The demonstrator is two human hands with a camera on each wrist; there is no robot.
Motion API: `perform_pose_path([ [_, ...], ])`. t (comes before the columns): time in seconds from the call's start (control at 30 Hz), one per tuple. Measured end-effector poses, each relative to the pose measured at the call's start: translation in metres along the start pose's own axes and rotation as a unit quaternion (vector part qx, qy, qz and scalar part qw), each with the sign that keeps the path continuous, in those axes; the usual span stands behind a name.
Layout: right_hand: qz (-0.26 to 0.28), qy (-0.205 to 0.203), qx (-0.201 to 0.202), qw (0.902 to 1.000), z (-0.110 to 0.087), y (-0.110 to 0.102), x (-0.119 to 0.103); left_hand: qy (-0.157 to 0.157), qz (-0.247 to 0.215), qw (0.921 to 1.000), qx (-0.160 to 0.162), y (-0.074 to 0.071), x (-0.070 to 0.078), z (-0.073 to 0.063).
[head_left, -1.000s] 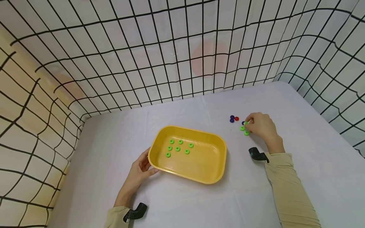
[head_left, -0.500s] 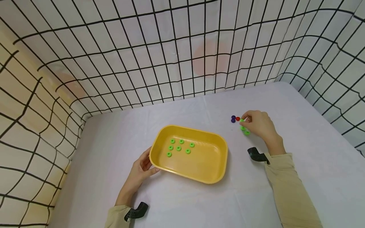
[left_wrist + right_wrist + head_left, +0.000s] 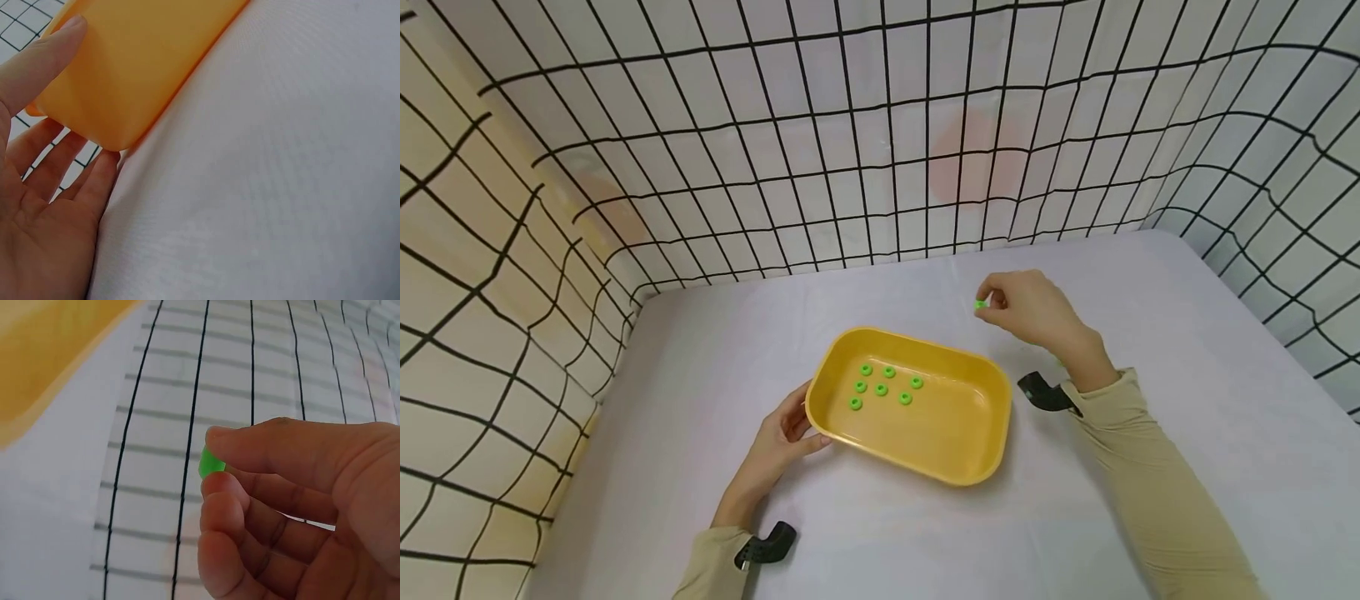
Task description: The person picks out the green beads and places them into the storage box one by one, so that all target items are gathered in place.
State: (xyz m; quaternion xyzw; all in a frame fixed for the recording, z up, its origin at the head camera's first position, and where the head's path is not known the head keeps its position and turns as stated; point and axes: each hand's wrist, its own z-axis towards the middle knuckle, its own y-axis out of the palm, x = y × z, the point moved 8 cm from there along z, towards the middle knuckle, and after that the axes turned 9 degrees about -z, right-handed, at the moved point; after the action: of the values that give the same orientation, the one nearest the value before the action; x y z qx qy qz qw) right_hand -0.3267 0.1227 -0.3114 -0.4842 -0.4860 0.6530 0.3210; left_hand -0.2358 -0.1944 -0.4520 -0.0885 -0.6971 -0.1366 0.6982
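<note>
My right hand pinches a small green ring-shaped bead between thumb and fingertips, above the cloth beyond the tray's far right corner. The yellow tray sits at a slant in the middle of the head view. At its left end my left hand grips the corner, thumb against the near side and fingers round the end wall, as the left wrist view shows. Several green beads lie spread over the left half of the tray floor. The loose red and purple beads are hidden behind my right hand and forearm.
A white cloth covers the work surface. Black wire grid panels stand along the back and both sides, with pale sheeting behind them. Dark camera mounts are worn on both wrists.
My right hand has lifted a green bead from the group at the right and carried it left toward the tray. The left hand keeps its grip on the tray; the head view shifts slightly.
</note>
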Motion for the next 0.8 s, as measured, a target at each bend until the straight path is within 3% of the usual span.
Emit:
perform_pose_path([
  [0.23, -0.067, -0.092, -0.059, 0.9917, 0.021, 0.023, -0.074, 0.009, 0.0, 0.9999, -0.005, 0.0, 0.001, 0.002],
  [0.43, -0.125, -0.168, -0.132, 0.9688, 0.021, 0.073, -0.128, 0.009, -0.005, 0.9999, -0.005, -0.001, -0.001, 0.001],
  [0.63, -0.172, -0.21, -0.171, 0.9473, 0.012, 0.111, -0.153, 0.007, -0.002, 1.0, -0.007, -0.001, -0.002, 0.002],
  [0.8, -0.183, -0.225, -0.172, 0.9415, 0.011, 0.123, -0.159, 0.015, -0.009, 0.9998, -0.012, -0.001, 0.0, 0.001],
])
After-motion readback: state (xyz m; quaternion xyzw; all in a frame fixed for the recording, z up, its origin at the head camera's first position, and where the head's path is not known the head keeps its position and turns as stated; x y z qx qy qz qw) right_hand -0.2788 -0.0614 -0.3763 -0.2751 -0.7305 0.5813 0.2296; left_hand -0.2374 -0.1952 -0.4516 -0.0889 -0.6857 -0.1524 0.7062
